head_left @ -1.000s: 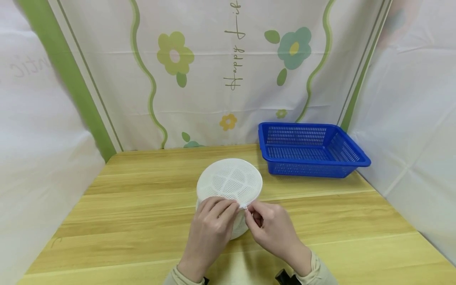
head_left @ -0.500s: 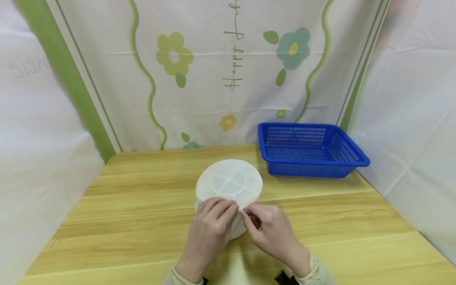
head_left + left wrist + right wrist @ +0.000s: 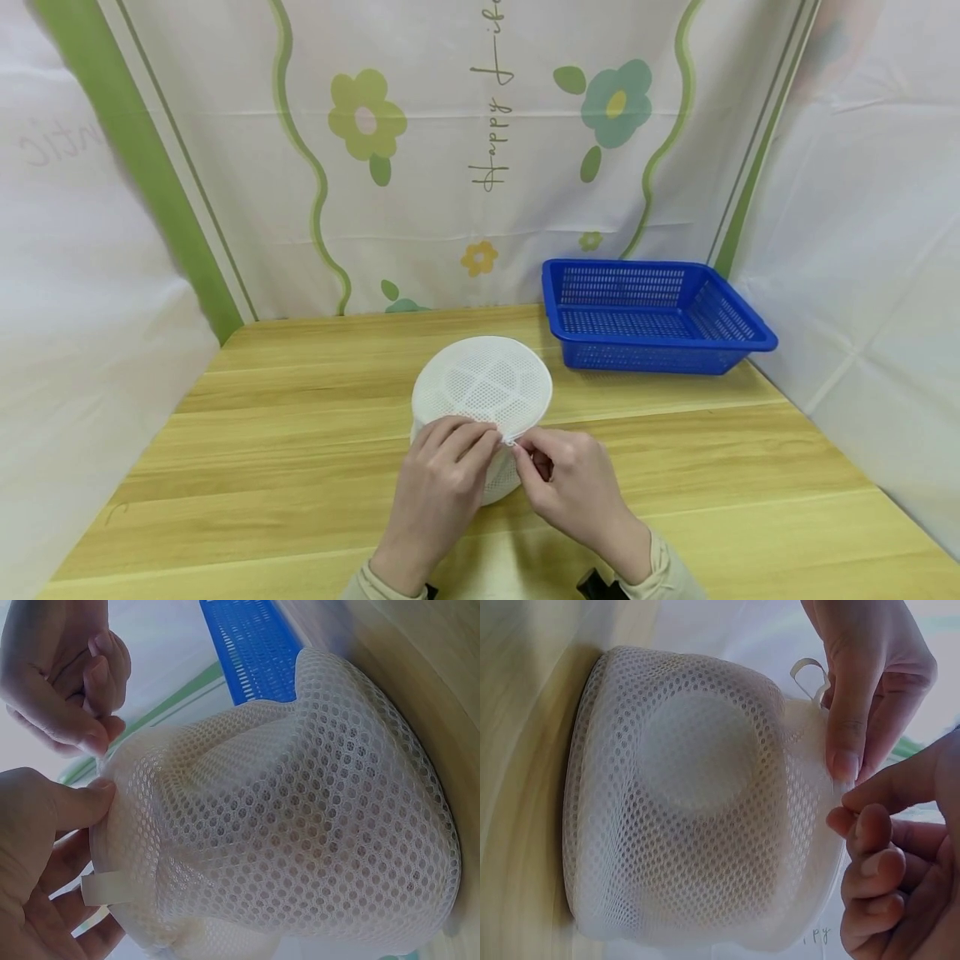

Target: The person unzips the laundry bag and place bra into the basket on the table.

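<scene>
Mesh bag (image 3: 483,375), white and cylindrical, stands upright on the wooden table (image 3: 285,467), near centre. Left hand (image 3: 444,477) grips the top rim (image 3: 540,416). Right hand (image 3: 576,482), just to the right, pinches the rim's near edge; part held too small to identify. Blue basket (image 3: 645,357) stands far right.

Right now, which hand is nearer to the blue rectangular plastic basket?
Right. The right hand is on the near side of the basket, pinching the edge of the round white mesh bag; the left hand grips that edge farther left.
</scene>
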`<state>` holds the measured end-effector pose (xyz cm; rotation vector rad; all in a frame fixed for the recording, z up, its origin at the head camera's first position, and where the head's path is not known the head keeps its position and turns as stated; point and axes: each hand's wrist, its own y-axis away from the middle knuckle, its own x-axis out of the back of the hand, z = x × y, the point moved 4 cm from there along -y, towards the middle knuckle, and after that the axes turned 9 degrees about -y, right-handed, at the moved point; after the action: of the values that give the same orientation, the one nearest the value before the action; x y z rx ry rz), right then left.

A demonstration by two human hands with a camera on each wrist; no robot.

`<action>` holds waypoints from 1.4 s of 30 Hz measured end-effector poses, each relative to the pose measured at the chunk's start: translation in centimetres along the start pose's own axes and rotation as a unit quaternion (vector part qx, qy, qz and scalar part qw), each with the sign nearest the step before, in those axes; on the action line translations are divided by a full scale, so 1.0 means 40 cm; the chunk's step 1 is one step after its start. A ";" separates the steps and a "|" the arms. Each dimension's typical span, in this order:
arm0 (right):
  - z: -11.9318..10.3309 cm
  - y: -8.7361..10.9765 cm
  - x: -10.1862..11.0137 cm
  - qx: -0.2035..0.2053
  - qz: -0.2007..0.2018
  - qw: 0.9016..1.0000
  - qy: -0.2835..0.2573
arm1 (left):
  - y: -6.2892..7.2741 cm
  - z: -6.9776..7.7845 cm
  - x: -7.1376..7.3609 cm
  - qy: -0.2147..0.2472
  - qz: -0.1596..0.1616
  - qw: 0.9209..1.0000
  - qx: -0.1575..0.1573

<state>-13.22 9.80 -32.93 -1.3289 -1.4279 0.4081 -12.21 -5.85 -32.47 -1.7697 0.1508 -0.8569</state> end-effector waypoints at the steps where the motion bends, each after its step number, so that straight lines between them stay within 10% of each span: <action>1: 0.002 0.000 0.002 -0.004 0.003 1.000 0.001 | 0.000 -0.001 0.000 0.001 0.001 1.000 0.001; 28: 0.012 0.005 -0.012 -0.090 -0.047 0.994 0.030 | -0.002 0.001 -0.004 0.033 -0.007 0.999 0.002; 42: 0.003 0.002 -0.013 -0.049 -0.035 0.998 0.014 | 0.000 0.005 -0.007 0.031 -0.022 0.999 -0.026</action>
<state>-13.40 9.43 -33.29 -1.3546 -1.4821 0.2750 -12.30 -5.57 -32.61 -1.8013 0.1763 -0.9487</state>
